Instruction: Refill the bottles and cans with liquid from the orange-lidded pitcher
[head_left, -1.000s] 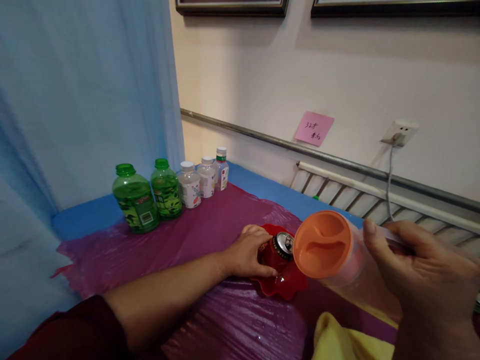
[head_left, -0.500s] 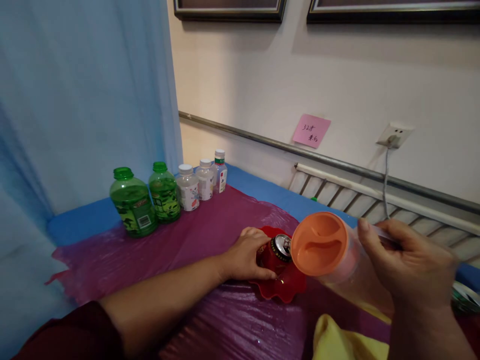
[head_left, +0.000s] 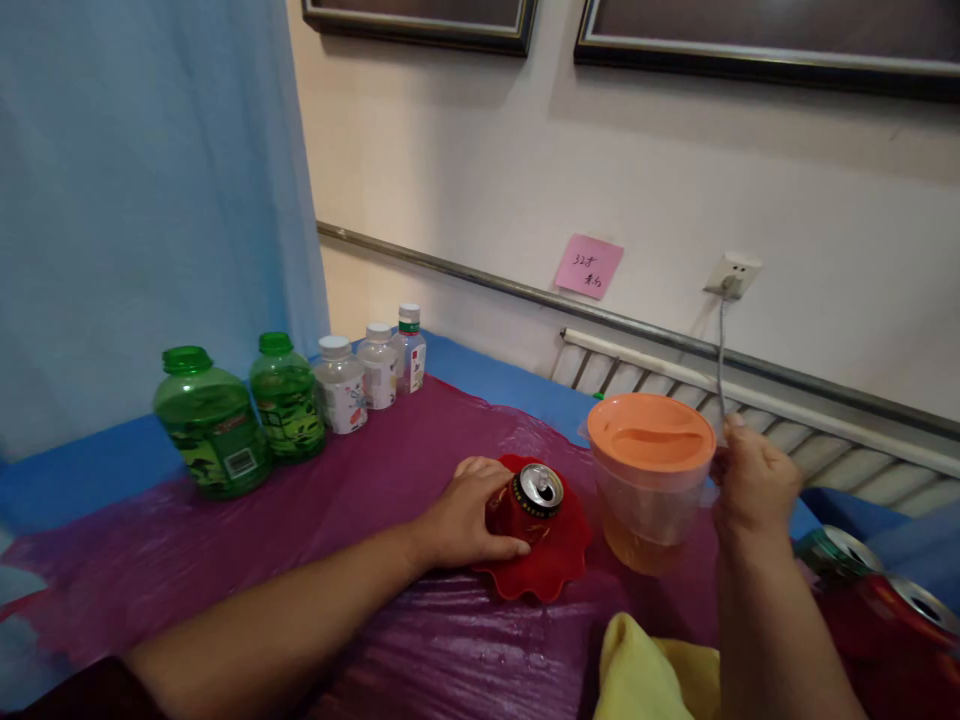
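Observation:
My left hand (head_left: 466,515) is wrapped round the side of a red drink can (head_left: 517,512), whose silver top shows an opened mouth. The can stands upright on a red scalloped funnel-like dish (head_left: 544,568); whether it goes through or just rests on it is hidden. To the right, my right hand (head_left: 757,478) grips a clear plastic pitcher (head_left: 645,510) by its handle, mostly covered by the fingers. An orange lid (head_left: 651,432) sits on the pitcher, and some yellowish liquid shows low inside. The pitcher is about upright, apart from the can.
Two green bottles (head_left: 217,430) and several clear white-capped bottles (head_left: 343,390) line the back left. A yellow cloth (head_left: 652,675) lies in front. More cans (head_left: 911,610) stand at the right. A radiator (head_left: 675,400) and a plugged cord (head_left: 721,350) are along the wall.
The pitcher has swung from tilted toward the can back to about upright, and my right hand has turned with it. My left hand stays on the can. The view has shifted right.

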